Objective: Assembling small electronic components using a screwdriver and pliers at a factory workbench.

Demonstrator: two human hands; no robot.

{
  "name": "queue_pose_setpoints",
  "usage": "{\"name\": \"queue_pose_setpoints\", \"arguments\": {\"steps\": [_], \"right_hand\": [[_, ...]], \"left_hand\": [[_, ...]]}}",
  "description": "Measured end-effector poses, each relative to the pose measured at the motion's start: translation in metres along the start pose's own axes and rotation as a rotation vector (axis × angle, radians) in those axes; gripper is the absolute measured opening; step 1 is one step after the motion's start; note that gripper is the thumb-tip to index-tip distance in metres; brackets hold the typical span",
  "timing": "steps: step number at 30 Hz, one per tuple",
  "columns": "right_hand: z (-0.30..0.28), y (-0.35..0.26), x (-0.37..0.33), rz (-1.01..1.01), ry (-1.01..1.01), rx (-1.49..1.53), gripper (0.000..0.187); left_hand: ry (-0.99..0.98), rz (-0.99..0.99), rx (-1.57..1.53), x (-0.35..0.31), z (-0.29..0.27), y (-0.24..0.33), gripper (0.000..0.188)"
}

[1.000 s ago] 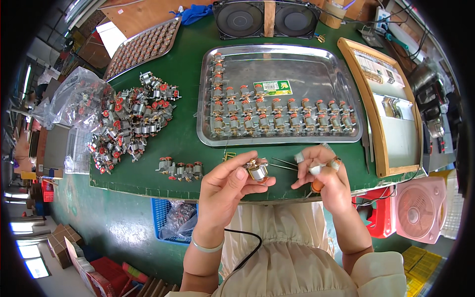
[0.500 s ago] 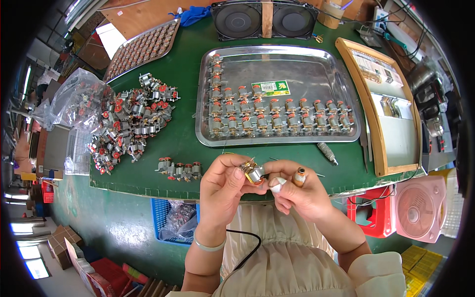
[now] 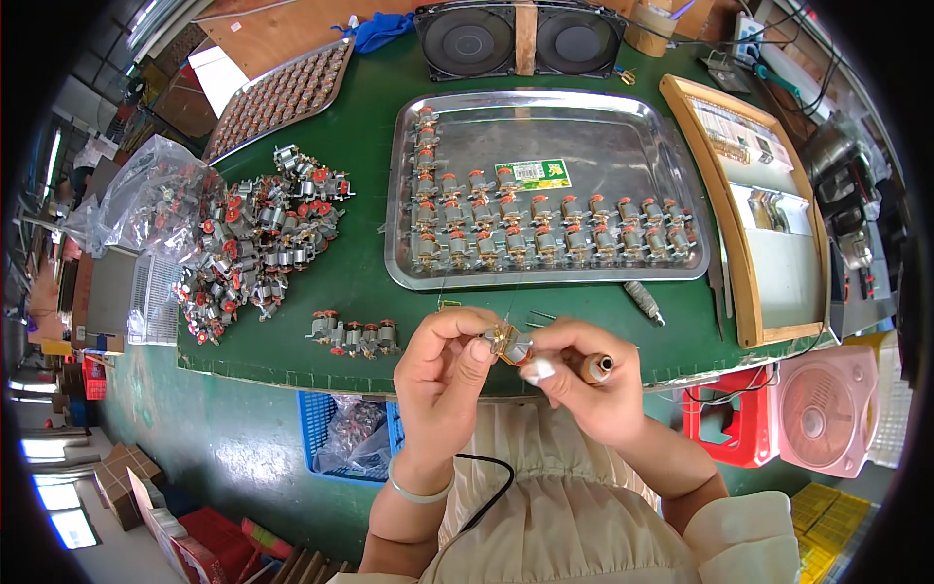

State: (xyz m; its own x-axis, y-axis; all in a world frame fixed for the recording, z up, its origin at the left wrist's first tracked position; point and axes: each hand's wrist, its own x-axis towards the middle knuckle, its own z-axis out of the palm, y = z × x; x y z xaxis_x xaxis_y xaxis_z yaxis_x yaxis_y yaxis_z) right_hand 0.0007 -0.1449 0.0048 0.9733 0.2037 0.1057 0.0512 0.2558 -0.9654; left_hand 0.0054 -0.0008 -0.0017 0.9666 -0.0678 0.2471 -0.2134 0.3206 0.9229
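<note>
A small electric motor (image 3: 505,343), silver with brass-coloured parts and a bit of red, sits between my two hands near the table's front edge. My left hand (image 3: 445,365) is closed, pinching it between thumb and fingers. My right hand (image 3: 593,380) is closed too: its fingers meet the motor's other side, and a brown-handled tool (image 3: 597,367) is tucked in its grip. White wrapping covers the right thumb tip. The tool's far end is hidden. Beyond my hands lies a steel tray (image 3: 545,283) with rows of similar motors.
To the left, a heap of motors (image 3: 263,234) spreads beside a plastic bag (image 3: 161,195). A short row of motors (image 3: 355,336) lies nearer. A wood-framed case (image 3: 744,302) stands right of the tray, and a second filled tray (image 3: 282,92) is far left. Two black speakers (image 3: 467,44) stand behind.
Both hands have shifted slightly and turned the motor. The brown handle has tipped over to the right. A small yellowish frame now shows on the table by my left fingers.
</note>
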Motion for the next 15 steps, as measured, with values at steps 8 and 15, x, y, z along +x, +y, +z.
{"name": "queue_pose_setpoints", "arguments": {"steps": [8, 15], "right_hand": [[-0.0072, 0.0085, 0.0005, 0.008, -0.024, 0.125, 0.021], [-0.0065, 0.0112, 0.0002, 0.165, -0.021, 0.373, 0.023]], "left_hand": [[0.163, 0.041, -0.035, -0.0015, 0.0104, -0.0075, 0.015], [0.122, 0.069, 0.023, -0.0007, 0.0094, -0.0094, 0.014]]}}
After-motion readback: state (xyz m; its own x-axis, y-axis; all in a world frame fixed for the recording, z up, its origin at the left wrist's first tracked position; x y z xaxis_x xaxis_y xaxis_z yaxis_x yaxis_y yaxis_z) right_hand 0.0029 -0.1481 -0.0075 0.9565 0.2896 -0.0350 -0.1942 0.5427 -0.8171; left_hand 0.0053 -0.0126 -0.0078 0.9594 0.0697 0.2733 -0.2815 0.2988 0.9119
